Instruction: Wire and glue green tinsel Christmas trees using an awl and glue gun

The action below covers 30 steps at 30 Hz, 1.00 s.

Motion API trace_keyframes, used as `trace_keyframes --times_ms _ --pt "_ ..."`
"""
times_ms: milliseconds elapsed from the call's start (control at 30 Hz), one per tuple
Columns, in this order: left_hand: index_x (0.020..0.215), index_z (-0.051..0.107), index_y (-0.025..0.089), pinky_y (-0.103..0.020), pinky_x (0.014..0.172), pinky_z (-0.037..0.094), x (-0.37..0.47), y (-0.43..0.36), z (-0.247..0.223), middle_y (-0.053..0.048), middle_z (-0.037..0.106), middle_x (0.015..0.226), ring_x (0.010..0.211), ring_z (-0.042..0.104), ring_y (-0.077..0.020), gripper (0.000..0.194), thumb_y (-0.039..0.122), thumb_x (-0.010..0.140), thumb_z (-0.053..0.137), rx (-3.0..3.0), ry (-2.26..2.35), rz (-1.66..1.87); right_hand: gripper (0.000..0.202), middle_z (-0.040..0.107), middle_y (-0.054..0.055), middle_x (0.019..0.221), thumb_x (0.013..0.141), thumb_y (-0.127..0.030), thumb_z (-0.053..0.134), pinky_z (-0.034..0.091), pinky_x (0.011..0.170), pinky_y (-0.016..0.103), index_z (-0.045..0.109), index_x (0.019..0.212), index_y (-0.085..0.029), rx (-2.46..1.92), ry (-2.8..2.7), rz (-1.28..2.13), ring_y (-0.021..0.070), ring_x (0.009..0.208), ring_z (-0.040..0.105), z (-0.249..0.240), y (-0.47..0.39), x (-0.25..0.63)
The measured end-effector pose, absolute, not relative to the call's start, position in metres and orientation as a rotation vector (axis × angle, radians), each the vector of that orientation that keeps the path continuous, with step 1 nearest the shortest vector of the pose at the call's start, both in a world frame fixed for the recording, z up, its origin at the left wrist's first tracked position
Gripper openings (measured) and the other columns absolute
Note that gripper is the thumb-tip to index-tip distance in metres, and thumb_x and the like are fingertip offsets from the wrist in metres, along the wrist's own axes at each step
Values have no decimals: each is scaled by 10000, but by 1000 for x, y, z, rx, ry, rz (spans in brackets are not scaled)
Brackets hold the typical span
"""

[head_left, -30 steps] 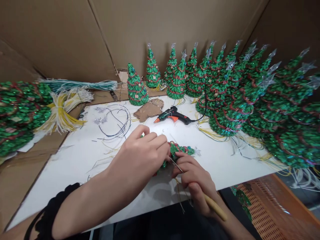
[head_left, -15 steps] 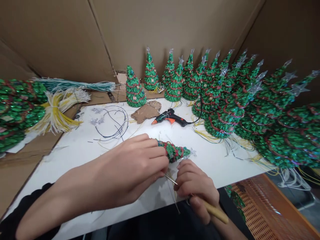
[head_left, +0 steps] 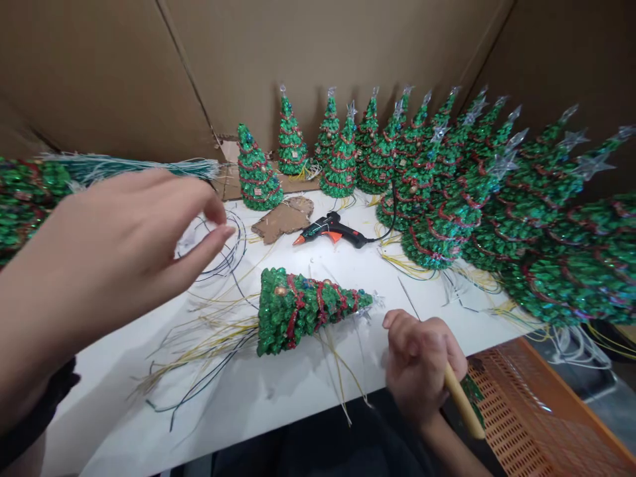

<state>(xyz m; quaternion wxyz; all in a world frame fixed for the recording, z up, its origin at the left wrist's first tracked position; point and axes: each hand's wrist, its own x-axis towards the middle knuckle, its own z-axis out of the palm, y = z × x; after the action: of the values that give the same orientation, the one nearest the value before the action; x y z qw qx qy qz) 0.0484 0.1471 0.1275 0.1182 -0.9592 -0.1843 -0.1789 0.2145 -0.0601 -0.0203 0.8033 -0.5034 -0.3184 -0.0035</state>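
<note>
A small green Christmas tree [head_left: 313,308] with red garland lies on its side, its clear star tip pointing right. Yellow and dark wires [head_left: 213,351] trail from its base, and thin yellow strands come out below its middle. My left hand [head_left: 124,245] hovers above the left part of the table, thumb and forefinger apart, with nothing visible between them. Right of the tree's tip, my right hand [head_left: 422,364] is closed around the wooden handle of an awl [head_left: 464,404]. The awl's thin metal shaft points up and left, away from the tree.
A black and orange glue gun [head_left: 332,230] rests behind the tree beside a torn cardboard piece [head_left: 283,220]. Finished trees [head_left: 442,205] crowd the right and back. One tree [head_left: 257,169] lacks a star. An orange crate [head_left: 541,411] stands below the table's right edge.
My left hand has let go of the tree and moved left and up, uncovering it. My right hand has drawn the awl away to the right and turned its tip upward.
</note>
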Motion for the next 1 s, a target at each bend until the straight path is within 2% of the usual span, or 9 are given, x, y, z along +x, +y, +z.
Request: trace_keyframes --times_ms 67,100,167,233,300,400,600,800,1000 --pt "1355 424 89 -562 1018 303 54 143 123 -147 474 1250 1183 438 -346 635 551 953 255 -2803 -529 -523 368 288 -97 505 891 -255 566 439 593 283 313 625 -228 -1140 -622 22 83 462 382 -18 -59 218" --pt "1422 350 101 -555 1041 293 59 138 120 -160 442 1354 1236 414 -361 643 539 953 298 -2851 -523 -495 388 299 -97 510 869 -237 603 431 585 264 296 632 -230 -1169 -592 43 88 490 415 -17 -58 219" --pt "1439 332 138 -493 1015 366 69 123 110 -150 482 1382 1229 469 -327 608 503 954 372 -3010 -398 -463 399 323 -96 510 851 -209 631 416 567 237 291 643 -232 -1196 -553 92 93 530 463 -16 -57 222" --pt "1400 397 155 -456 937 446 79 107 97 -144 562 1318 1172 535 -316 672 596 896 457 -3143 -257 -386 380 344 -99 513 850 -202 631 425 578 232 308 654 -232 -1173 -535 113 92 541 478 -17 -56 223" --pt "1335 489 178 -476 933 445 85 96 85 -141 623 1250 1137 573 -332 668 606 828 570 -3153 -235 -270 354 382 -97 533 844 -194 637 441 609 241 330 673 -232 -1136 -518 119 91 553 484 -19 -55 224" --pt "1215 573 234 -427 857 468 88 92 76 -91 685 1115 1012 632 -297 472 452 808 668 -3138 -203 -112 318 418 -88 562 852 -184 626 444 631 249 351 699 -234 -1099 -515 150 94 570 484 -22 -55 222" --pt "1068 590 217 -392 788 453 87 92 78 -62 647 983 906 603 -272 440 330 689 782 -3130 -91 -59 277 349 -74 633 873 -157 579 361 542 230 349 745 -241 -1129 -576 190 95 563 393 -20 -54 220" --pt "1075 573 192 -384 756 441 89 83 77 -80 616 977 924 575 -288 518 289 623 807 -3058 -15 -47 296 347 -73 708 840 -99 600 337 540 204 347 807 -250 -1161 -607 235 83 587 350 -17 -54 221" --pt "1101 553 203 -390 775 437 87 82 73 -68 608 1004 933 566 -275 577 283 595 817 -3072 -14 -49 320 272 -97 614 840 -103 607 305 474 188 335 746 -244 -1179 -622 269 80 518 284 -14 -54 218"
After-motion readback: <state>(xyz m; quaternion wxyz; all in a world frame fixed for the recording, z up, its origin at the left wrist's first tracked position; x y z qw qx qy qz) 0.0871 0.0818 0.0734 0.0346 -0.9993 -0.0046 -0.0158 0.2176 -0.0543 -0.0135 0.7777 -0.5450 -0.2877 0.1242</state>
